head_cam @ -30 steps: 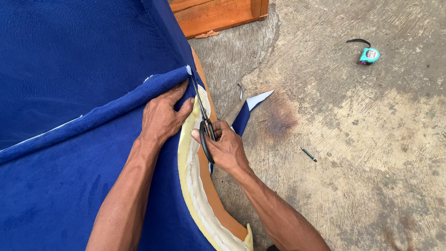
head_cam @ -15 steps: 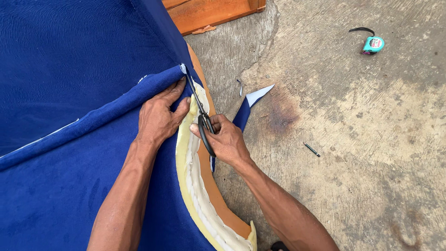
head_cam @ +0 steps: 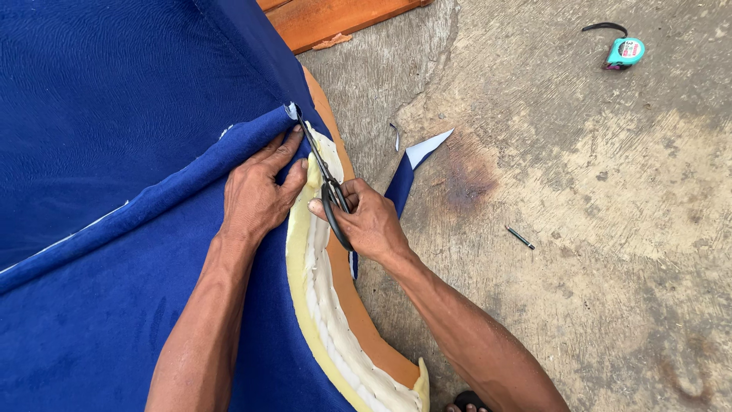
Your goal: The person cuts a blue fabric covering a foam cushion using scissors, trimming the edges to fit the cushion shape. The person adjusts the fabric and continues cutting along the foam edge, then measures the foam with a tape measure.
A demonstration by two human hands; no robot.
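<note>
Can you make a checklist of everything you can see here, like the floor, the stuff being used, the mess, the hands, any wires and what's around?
Surface: stained concrete floor.
Job's things: blue fabric over yellow foam; black-handled scissors at the fabric's edge.
Clutter: fabric scrap, teal tape measure, small dark pen-like stick.
Hands: left hand presses the fabric; right hand grips the scissors.
Cables: nothing seen.
Surroundings: orange wooden board at the top.

An upholstery workshop: rough stained concrete floor, blue fabric over yellow foam padding, scissors, a tape measure, timber frame.
</note>
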